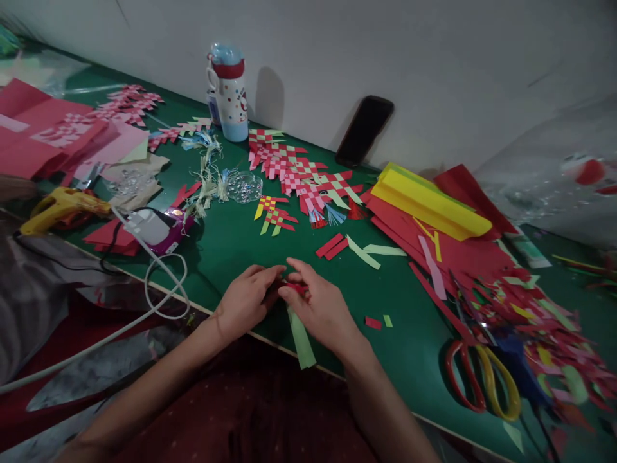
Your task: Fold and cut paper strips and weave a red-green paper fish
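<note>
My left hand and my right hand meet close together over the front of the green table. Their fingers are curled around a small piece of folded red paper, mostly covered by them. A pale green paper strip hangs from under my right hand past the table's front edge. Just beyond my hands lie short red strips and pale green strips. Two small offcuts, one a red scrap, rest to the right. Woven paper fish lie farther back.
Scissors and a heap of paper scraps lie at right, near yellow folded paper. A phone leans on the wall. A bottle stands at the back. A yellow glue gun and a white cable are left.
</note>
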Demonstrator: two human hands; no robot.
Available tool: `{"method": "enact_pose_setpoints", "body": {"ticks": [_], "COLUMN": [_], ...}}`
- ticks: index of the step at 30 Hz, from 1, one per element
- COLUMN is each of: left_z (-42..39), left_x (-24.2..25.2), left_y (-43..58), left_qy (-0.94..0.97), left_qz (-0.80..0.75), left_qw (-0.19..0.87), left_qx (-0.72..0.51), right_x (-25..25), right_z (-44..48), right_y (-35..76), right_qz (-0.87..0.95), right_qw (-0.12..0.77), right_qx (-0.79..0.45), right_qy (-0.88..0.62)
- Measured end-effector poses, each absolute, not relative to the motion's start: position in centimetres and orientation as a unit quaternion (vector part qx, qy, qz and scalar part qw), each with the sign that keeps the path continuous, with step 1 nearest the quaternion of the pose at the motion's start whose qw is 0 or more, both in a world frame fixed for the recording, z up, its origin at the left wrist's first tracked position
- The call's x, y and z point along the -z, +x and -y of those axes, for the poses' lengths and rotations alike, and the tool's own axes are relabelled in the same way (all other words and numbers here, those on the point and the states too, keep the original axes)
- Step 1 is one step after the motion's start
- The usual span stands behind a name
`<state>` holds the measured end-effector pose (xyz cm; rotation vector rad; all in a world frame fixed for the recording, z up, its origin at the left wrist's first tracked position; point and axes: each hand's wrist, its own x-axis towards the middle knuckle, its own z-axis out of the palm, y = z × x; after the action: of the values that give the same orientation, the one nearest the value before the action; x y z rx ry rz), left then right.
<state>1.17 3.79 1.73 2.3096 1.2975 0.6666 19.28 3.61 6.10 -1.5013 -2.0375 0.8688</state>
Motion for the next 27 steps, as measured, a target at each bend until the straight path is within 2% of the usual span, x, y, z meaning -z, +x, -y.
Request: {"method": "enact_pose_setpoints", "body": {"ticks": [3, 6, 10, 16, 22, 27], "left_z": [-3.9, -4.1, -4.3, -4.4, -4.6, -2.9], "left_x": [-1.7, -1.9, -2.2, -2.3, -1.9, -1.6], "left_y": [0.8, 0.5, 0.6, 1.3, 1.3, -0.1], "left_qy": [0.844, 0.847, 0.839, 0.823, 0.803, 0.831], "left_qz": [-0.443, -0.433, -0.44, -0.484, -0.541, -0.464], "left_qw": [0.175, 0.183, 0.2, 0.184, 0.119, 0.104], "left_qx": [-0.246, -0.247, -0.249, -0.235, -0.221, -0.289], "right_x": [-5.9, -5.2, -4.0, -2.7, -2.5, -2.6], "right_z": [-3.1, -1.9, 0.2, 2.1, 2.1, 2.1], "right_y": [20.6, 21.6, 21.5, 20.8, 21.3, 21.3], "right_qz": [0.726, 0.764, 0.82, 0.855, 0.867, 0.862], "right_qw": [0.289, 0.295, 0.258, 0.129, 0.124, 0.125], "right_qx": [-0.244, -0.165, -0.131, -0.097, -0.091, -0.104], "right_qy": [-0.574, -0.55, -0.494, -0.493, -0.475, -0.48]}}
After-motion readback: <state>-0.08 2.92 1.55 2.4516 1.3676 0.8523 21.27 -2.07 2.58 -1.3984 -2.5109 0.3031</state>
